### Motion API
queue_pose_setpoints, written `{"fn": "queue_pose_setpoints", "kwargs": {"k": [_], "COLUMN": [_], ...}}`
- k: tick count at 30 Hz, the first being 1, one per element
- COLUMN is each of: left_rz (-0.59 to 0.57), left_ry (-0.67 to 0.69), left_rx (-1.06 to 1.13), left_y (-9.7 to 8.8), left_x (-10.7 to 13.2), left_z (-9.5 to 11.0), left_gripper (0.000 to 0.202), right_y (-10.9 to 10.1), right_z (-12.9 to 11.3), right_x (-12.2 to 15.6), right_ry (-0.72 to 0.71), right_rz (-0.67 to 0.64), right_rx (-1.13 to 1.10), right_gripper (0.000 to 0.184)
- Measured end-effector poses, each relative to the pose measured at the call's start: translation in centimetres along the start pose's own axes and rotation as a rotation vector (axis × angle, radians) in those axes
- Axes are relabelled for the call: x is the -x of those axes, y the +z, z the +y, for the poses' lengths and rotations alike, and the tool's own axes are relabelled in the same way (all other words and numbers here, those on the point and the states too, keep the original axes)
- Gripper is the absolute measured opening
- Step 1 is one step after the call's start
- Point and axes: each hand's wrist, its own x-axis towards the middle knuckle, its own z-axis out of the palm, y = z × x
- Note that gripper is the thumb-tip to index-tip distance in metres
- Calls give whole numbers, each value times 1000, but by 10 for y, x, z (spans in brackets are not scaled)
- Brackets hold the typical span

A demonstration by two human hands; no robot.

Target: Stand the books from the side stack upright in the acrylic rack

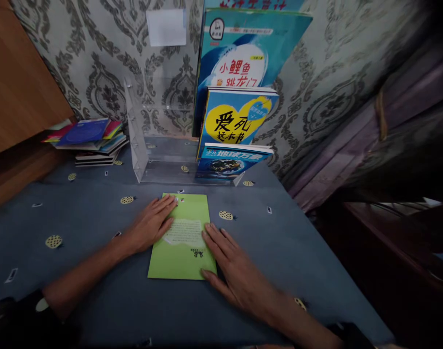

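Observation:
A thin green book (181, 261) lies flat on the dark blue tablecloth, its printing upside down to me. My left hand (151, 224) rests along its left edge, fingers stretched out over the upper left corner. At the right edge, my right hand (236, 269) touches the cover with extended fingertips, the thumb apart near the lower right corner. Behind the book stands a clear acrylic rack (136, 140). Its right side holds a blue book with a globe (229, 162), a blue and yellow book (239, 116) and a large teal book (258, 36) in rising tiers.
A pile of books (94, 138) lies at the back left beside a wooden cabinet (21, 72). Patterned wallpaper (108, 43) with a white card (166, 27) rises behind the rack. A purple curtain (338, 131) hangs past the right edge of the table (279, 232).

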Motion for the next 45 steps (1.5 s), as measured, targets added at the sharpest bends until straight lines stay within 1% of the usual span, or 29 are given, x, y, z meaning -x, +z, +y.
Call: {"fn": "queue_pose_setpoints", "kwargs": {"k": [3, 7, 15, 21, 35, 45], "left_rz": [-12, -5, 20, -6, -50, -37], "left_ry": [-13, -23, -49, -55, -45, -35], "left_rx": [-3, 0, -6, -7, -10, -13], "left_y": [-1, 0, 2, -1, -5, -5], "left_x": [0, 0, 1, 0, -3, -3], "left_z": [1, 2, 0, -2, -6, -7], "left_gripper": [53, 54, 56, 60, 62, 61], "right_y": [-1, -1, -1, 1, 0, -1], "right_z": [-8, -12, -12, -11, -13, -13], "right_x": [8, 12, 12, 13, 13, 13], "right_ry": [-12, -17, -5, -7, 6, 5], "right_rz": [8, 31, 44, 53, 39, 31], "right_rx": [11, 10, 34, 29, 11, 6], "right_gripper": [84, 87, 86, 88, 85, 89]}}
